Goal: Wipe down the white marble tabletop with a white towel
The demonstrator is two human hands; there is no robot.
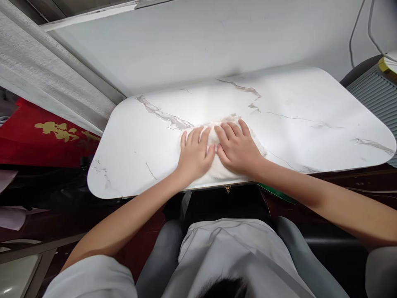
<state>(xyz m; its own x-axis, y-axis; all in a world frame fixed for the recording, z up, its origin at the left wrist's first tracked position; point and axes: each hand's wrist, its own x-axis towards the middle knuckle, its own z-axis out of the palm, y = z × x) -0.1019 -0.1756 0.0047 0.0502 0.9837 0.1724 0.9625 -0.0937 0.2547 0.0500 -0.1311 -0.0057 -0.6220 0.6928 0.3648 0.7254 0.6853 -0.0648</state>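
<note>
A white fluffy cloth (220, 169) lies flat on the white marble-patterned table (297, 120), close to its front edge. My left hand (194, 155) rests on the cloth's left part, palm down with the fingers stretched forward. On the right part lies my right hand (238, 148), also palm down, its fingers a little spread. The two thumbs almost meet in the middle. Both hands cover much of the cloth, and its far edge shows beyond the fingertips.
A pale wall (198, 41) runs along the table's far side. To the left hang a light curtain (52, 62) and a red cloth (37, 140) with gold markings. A grey ribbed object (372, 91) stands at the right, with cables (352, 37) above it.
</note>
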